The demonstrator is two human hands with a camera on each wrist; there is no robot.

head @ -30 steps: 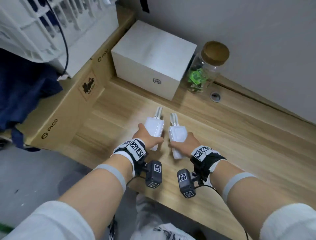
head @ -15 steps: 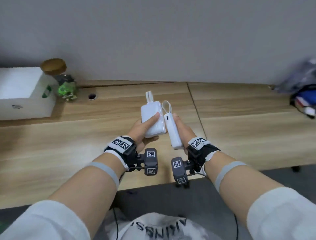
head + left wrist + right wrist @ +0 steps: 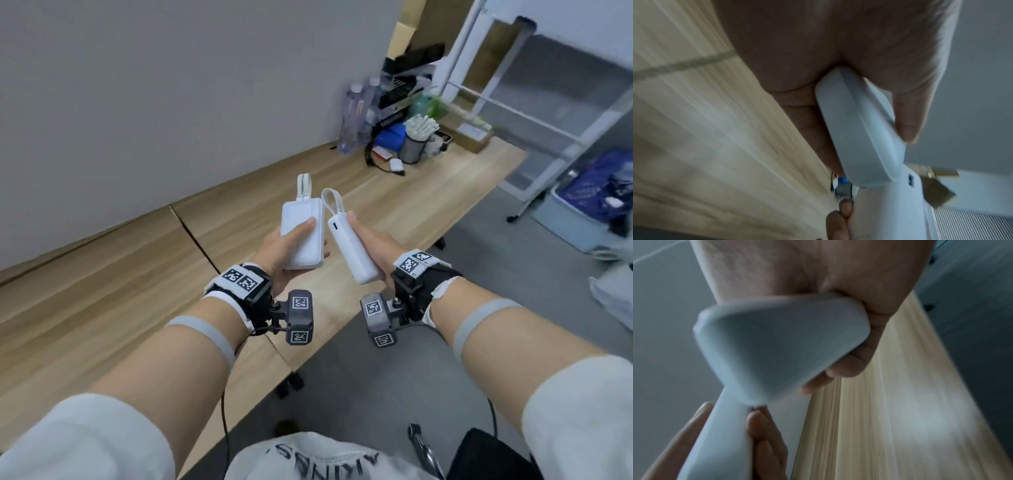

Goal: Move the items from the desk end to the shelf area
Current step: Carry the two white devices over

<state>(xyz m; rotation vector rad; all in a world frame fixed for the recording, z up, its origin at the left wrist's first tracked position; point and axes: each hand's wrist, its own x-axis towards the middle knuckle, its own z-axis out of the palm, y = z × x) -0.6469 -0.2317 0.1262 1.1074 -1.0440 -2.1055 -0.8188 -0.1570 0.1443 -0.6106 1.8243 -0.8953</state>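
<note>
A person held two white power banks above a wooden desk, one in each hand, at the centre of the head view. The left hand gripped the left power bank with the thumb laid across its broad face and fingers curled beneath; its short strap pointed toward the top of the frame. The right hand clasped the right power bank turned on edge, its strap loop arching up beside the other unit. The two banks sat close together, tops nearly touching. At the upper right of the frame, a white shelf frame stood at the far end of the desk, beside water bottles, a mesh cup of white sticks and assorted clutter. Both wrist views were blurred.
</note>
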